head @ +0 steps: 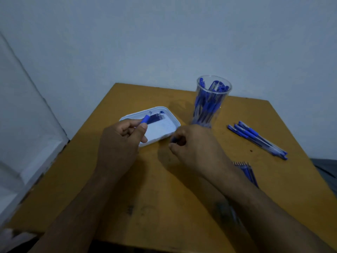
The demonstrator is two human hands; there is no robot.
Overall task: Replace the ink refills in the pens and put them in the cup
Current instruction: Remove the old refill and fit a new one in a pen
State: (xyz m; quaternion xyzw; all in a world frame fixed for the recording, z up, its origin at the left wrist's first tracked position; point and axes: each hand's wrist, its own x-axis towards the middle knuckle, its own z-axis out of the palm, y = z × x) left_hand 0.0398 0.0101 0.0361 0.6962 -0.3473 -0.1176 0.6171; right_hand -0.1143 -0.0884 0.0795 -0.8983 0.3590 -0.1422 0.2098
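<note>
Fingers of my left hand are curled around a blue pen piece with a soft-looking rubbery grip, pinched between thumb and forefinger so that its blue end pokes up past my knuckles. Just beyond that hand, partly under it, sits a shallow white plastic tray with rounded corners, and inside it a small row of dark, thin ink refills lies side by side near the far rim. My right hand is loosely clenched with knuckles up, and something small and blue shows at the fingertips, though I cannot tell what it is or how firmly I have it. Beyond my right hand stands a tall clear plastic cup, smooth and slightly tapered, crowded with blue-capped pens leaning at all angles. To the right of that hand a few clear-barrelled pens with blue grips and caps lie together, touching, slanting away. Close beside my right forearm, partly hidden by it, a bundle of thin blue refills with pale tips rests flat. Everything sits on a matte orange-brown wooden table, scuffed with dark marks.
</note>
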